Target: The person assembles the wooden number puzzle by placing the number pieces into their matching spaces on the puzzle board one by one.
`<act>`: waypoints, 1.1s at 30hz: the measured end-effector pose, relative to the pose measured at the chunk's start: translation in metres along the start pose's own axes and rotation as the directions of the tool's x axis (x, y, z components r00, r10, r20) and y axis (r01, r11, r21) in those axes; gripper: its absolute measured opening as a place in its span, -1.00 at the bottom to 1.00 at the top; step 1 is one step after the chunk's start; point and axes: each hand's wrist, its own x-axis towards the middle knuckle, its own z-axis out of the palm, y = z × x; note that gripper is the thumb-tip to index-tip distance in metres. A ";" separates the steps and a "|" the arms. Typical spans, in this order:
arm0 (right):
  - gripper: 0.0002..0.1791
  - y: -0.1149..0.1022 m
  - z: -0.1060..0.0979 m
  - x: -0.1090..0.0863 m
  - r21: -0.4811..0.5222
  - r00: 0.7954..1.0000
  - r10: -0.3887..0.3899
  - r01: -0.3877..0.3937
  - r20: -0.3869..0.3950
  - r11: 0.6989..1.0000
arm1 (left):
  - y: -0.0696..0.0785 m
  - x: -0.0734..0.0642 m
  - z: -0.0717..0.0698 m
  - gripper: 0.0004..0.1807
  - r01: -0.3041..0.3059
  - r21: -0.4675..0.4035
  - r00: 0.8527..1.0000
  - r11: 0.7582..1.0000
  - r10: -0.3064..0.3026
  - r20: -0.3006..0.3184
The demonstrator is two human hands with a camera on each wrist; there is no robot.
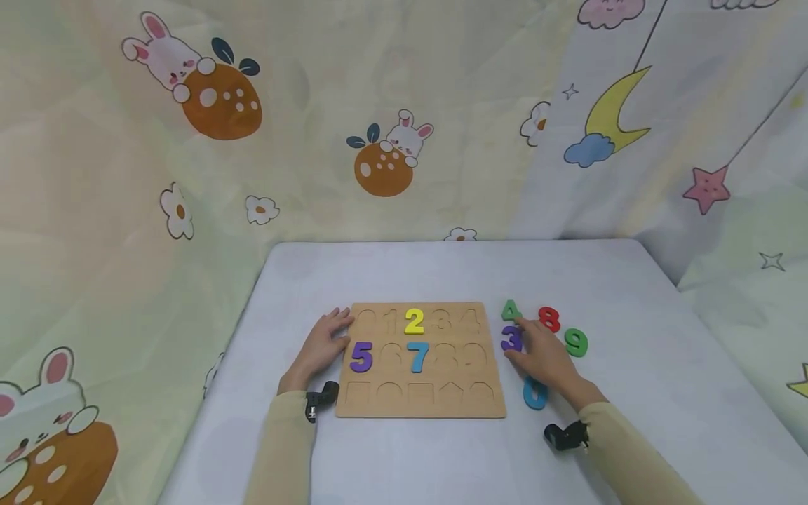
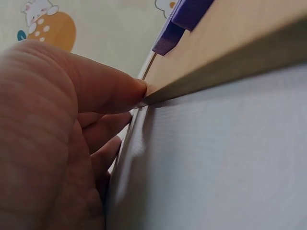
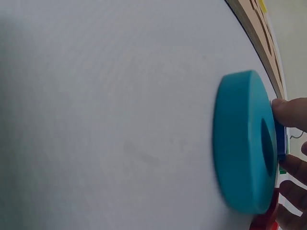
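My left hand [image 1: 323,345] rests at the left edge of a wooden number board [image 1: 391,403], its thumb touching the board's side in the left wrist view. A yellow 2 [image 1: 414,321], a purple 5 [image 1: 362,358] and a light blue 7 [image 1: 418,357] sit on the board. Right of it, my right hand [image 1: 546,358] pinches a purple 3 [image 1: 511,339] between thumb and finger, low at the table. A green 4 [image 1: 510,310] lies just beyond the fingertips. Beneath the wrist side lies a blue rounded number with a hole [image 3: 240,143], partly hidden in the head view.
A red 8 [image 1: 549,319] and a green 9 [image 1: 576,343] lie on the white table [image 1: 404,463] to the right of the right hand. Outlined recesses show on the board, shapes along its front row. A printed cloth [image 1: 303,140] hangs behind the table.
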 end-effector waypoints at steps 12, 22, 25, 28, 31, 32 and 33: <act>-0.16 -0.016 -0.001 0.002 0.047 0.999 -0.022 0.024 -0.043 0.999 | 0.010 0.003 0.001 -0.48 -0.039 0.032 0.999 0.999 0.038 0.023; -0.14 -0.037 0.010 0.009 0.135 0.998 -0.063 0.062 0.003 0.989 | 0.024 -0.007 -0.004 -0.49 0.065 0.017 0.995 0.998 -0.066 0.078; -0.14 -0.043 0.013 0.013 0.158 0.996 -0.085 0.084 -0.001 0.984 | 0.025 -0.009 -0.004 -0.49 0.068 0.015 0.995 0.998 -0.069 0.072; -0.14 -0.048 0.015 0.017 0.171 0.994 -0.105 0.107 -0.017 0.979 | 0.025 -0.009 -0.003 -0.48 0.055 0.007 0.997 0.998 -0.055 0.060; -0.15 -0.052 0.016 0.019 0.172 0.993 -0.119 0.121 -0.027 0.978 | 0.023 -0.008 -0.001 -0.48 0.040 0.011 0.998 0.999 -0.040 0.052; -0.14 -0.054 0.018 0.020 0.171 0.993 -0.118 0.120 -0.023 0.978 | 0.023 -0.008 -0.001 -0.47 0.033 0.014 0.998 0.999 -0.034 0.050; -0.14 -0.055 0.019 0.021 0.167 0.994 -0.112 0.114 -0.017 0.979 | 0.022 -0.008 -0.001 -0.47 0.025 0.019 0.999 1.000 -0.026 0.048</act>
